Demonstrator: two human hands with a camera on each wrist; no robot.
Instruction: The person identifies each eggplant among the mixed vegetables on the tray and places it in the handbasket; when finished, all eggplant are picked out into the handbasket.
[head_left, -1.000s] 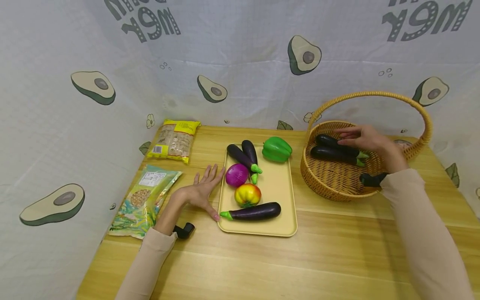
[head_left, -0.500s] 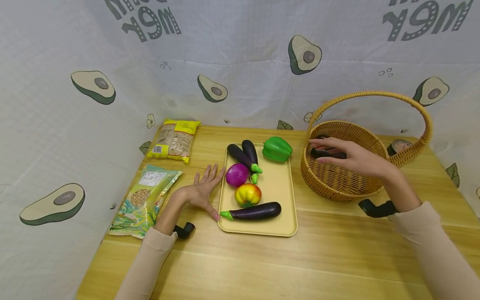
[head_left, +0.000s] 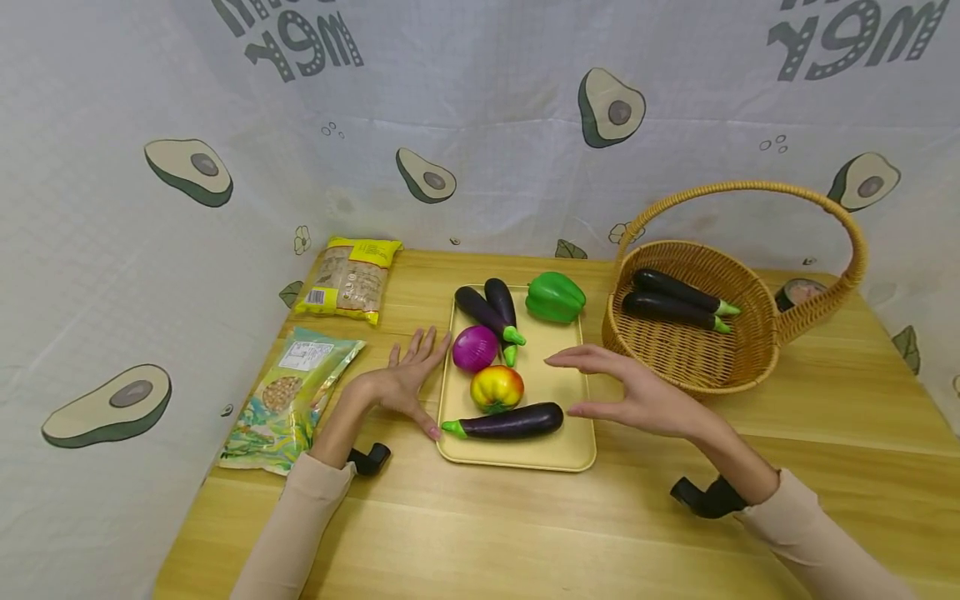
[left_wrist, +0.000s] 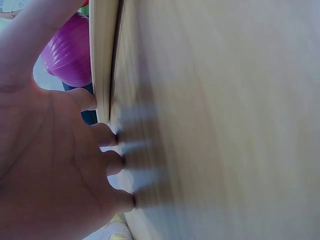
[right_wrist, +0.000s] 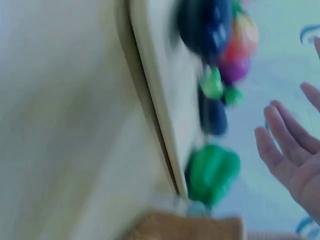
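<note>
My left hand (head_left: 401, 385) is spread at the left edge of the yellow tray (head_left: 558, 446), fingertips right at its rim; the left wrist view shows them on the table. Over the tray's right side hovers my right hand (head_left: 637, 392), fingers extended and holding nothing. Just left of it lies an eggplant (head_left: 513, 422) along the tray's near end. Also on the tray are a tomato-like red and yellow vegetable (head_left: 497, 388), a purple onion (head_left: 475, 348), two more eggplants (head_left: 480, 310) and a green bell pepper (head_left: 555, 297) at the far right corner.
A wicker basket (head_left: 675, 385) with a tall handle holds two eggplants (head_left: 671, 310) right of the tray. Behind its right side sits a round container (head_left: 797, 292). At left lie a yellow-ended bag (head_left: 349, 279) and a green bag (head_left: 288, 400). A printed curtain (head_left: 510, 183) surrounds the table.
My right hand has left the basket, moving left and toward me to the tray, fingers spread. Both eggplants in the basket now show fully. The left hand has stayed put.
</note>
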